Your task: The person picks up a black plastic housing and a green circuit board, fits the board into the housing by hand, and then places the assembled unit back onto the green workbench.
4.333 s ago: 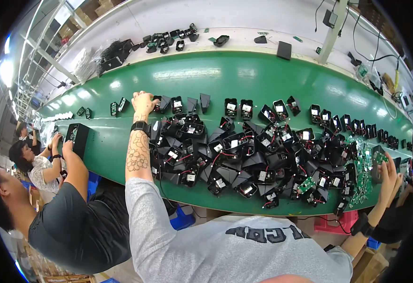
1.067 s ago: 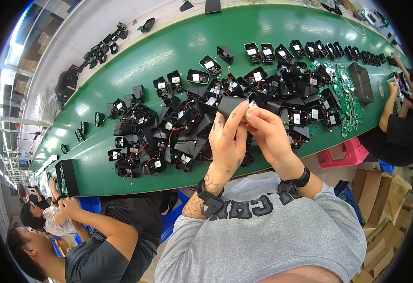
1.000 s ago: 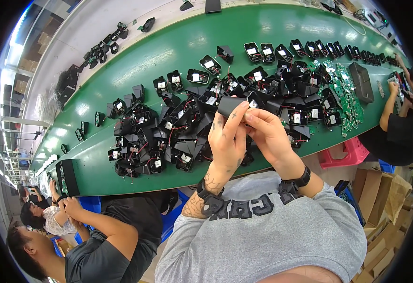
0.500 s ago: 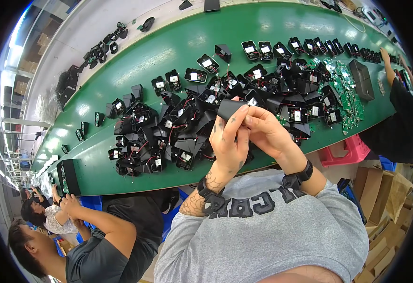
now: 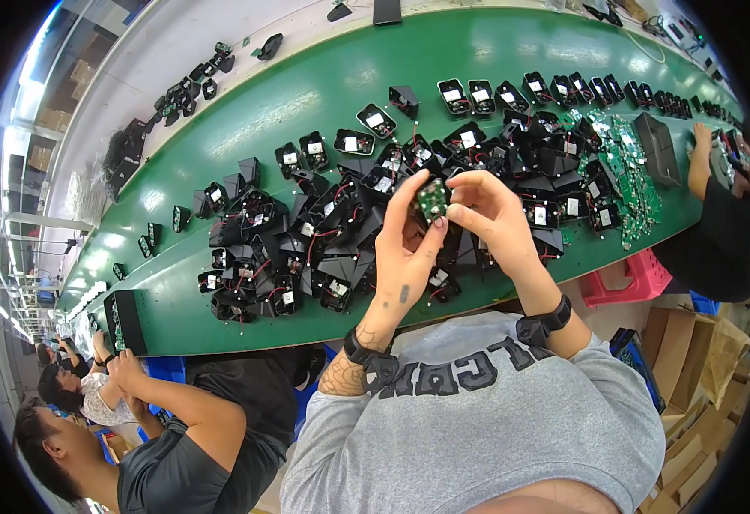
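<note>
Above the pile, a small green circuit board point(image 5: 434, 201) faces up between my hands, with dark parts around its edge. My left hand point(image 5: 399, 253) grips it between the thumb at its lower end and the fingers at its upper left. My right hand point(image 5: 505, 227) is curled at the board's right side, thumb and fingertips at its edge. Whether the board sits in a black casing is hidden by my fingers. Just beneath lies a heap of black plastic casings point(image 5: 336, 248) with red wires and white-labelled parts inside.
Loose green circuit boards point(image 5: 627, 171) lie to the right, beside a black bin point(image 5: 656, 147). Casings point(image 5: 454, 96) stand in a row along the far side of the green table point(image 5: 306, 330). Co-workers sit left and right; a pink stool point(image 5: 623, 278) is below the table's edge.
The piece in my hands has turned from a plain black outer face to the green board face. My fingers have spread around it. The right co-worker's arm has moved lower.
</note>
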`<action>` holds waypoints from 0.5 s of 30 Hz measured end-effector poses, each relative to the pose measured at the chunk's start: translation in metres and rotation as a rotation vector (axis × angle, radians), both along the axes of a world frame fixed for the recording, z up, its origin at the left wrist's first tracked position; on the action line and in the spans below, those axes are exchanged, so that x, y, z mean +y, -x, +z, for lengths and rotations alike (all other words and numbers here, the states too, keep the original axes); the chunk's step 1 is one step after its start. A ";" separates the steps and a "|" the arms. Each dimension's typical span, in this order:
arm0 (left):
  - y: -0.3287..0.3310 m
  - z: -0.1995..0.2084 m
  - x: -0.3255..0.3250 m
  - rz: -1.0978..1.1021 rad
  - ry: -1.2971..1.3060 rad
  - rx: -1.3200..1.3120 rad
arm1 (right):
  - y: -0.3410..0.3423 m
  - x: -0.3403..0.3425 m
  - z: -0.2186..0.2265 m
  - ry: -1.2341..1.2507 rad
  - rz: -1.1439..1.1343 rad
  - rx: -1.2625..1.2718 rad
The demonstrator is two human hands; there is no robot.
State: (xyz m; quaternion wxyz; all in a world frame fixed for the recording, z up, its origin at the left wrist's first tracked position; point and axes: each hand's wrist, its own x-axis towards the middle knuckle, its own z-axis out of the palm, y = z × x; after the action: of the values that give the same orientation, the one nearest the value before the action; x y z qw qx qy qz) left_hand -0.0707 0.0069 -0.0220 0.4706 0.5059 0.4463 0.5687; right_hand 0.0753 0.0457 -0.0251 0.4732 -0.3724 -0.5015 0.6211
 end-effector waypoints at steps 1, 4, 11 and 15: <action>0.004 0.001 0.003 -0.061 0.068 0.009 | 0.000 0.003 -0.002 -0.097 -0.061 -0.133; 0.005 0.004 0.003 -0.073 0.132 0.009 | 0.001 0.005 -0.009 -0.119 -0.067 -0.099; 0.023 0.009 0.010 -0.268 0.281 -0.152 | -0.003 0.005 -0.009 -0.046 -0.048 -0.013; 0.043 0.009 0.012 -0.362 0.308 -0.220 | -0.021 0.010 -0.006 0.245 0.178 0.179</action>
State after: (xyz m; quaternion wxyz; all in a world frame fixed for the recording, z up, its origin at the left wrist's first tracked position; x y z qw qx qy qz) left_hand -0.1139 0.0188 -0.0129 0.6818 0.4349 0.3758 0.4525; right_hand 0.0961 0.0558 -0.0307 0.4102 -0.3245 -0.4088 0.7479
